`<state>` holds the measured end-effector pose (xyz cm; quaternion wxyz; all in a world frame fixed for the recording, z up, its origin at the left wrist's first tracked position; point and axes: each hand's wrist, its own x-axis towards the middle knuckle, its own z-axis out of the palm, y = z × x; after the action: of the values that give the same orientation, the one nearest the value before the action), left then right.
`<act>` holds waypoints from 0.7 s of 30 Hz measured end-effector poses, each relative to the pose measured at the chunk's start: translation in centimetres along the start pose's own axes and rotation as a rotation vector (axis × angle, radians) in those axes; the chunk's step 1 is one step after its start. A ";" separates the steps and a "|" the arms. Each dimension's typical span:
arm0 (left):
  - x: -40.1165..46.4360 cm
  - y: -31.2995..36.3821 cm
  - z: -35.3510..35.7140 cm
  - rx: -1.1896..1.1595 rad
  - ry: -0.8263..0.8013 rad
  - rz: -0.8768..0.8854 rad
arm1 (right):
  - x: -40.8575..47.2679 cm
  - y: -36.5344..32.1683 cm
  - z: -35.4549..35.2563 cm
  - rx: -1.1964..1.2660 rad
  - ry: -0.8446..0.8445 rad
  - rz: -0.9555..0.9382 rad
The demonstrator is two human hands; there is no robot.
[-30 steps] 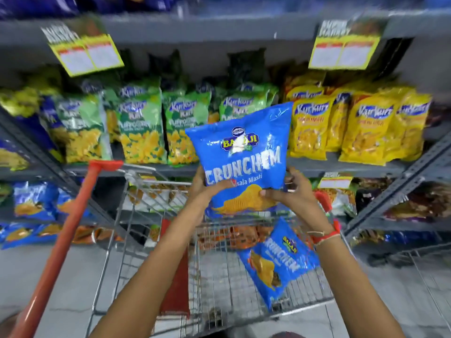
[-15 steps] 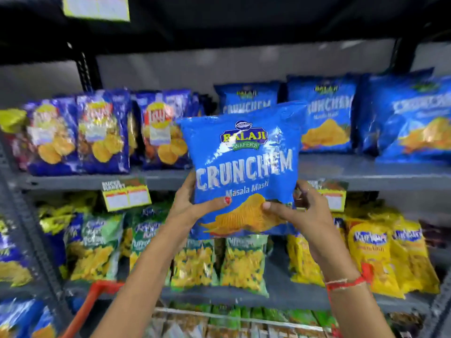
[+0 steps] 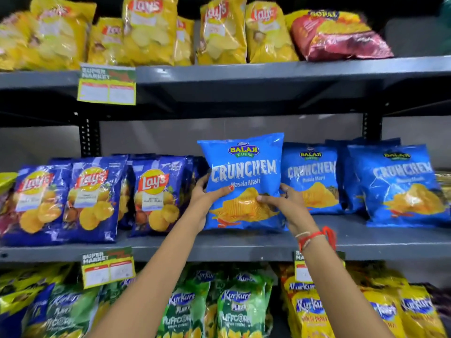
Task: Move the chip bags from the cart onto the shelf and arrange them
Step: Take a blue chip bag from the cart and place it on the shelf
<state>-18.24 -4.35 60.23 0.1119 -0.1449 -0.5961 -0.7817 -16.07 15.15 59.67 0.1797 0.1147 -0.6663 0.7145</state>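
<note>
A light blue Crunchem chip bag (image 3: 241,164) stands upright on the grey middle shelf (image 3: 244,245), its bottom edge at the shelf surface. My left hand (image 3: 207,198) grips its lower left side and my right hand (image 3: 285,203) grips its lower right side. Two more Crunchem bags (image 3: 314,176) (image 3: 400,186) stand to its right on the same shelf. The cart is out of view.
Dark blue Lay's bags (image 3: 92,198) fill the shelf's left part. Yellow Lay's bags (image 3: 151,28) and a red-yellow bag (image 3: 336,35) sit on the shelf above. Green and yellow Kurkure bags (image 3: 236,311) line the shelf below. Price tags (image 3: 107,85) hang from shelf edges.
Both hands carried the Crunchem bag up from over the cart to the middle shelf, into the gap left of the other Crunchem bags. My view rose; the cart dropped out of sight.
</note>
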 end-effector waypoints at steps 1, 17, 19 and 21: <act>0.8 -0.5 0.1 -0.003 0.010 -0.017 | 0.6 0.4 0.0 0.001 0.016 0.015; 4.3 -4.5 0.4 0.251 0.261 0.107 | 4.0 4.1 0.7 -0.194 0.131 -0.017; 3.0 -4.5 0.3 0.324 0.333 0.187 | 2.5 3.9 0.7 -0.292 0.206 -0.071; 0.7 -4.5 0.5 0.353 0.412 0.328 | 0.2 3.8 0.6 -0.346 0.281 -0.158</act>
<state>-20.44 -2.72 56.54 0.3784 -0.0559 -0.6561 -0.6506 -17.91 14.39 56.35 0.3431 0.0335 -0.7361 0.5825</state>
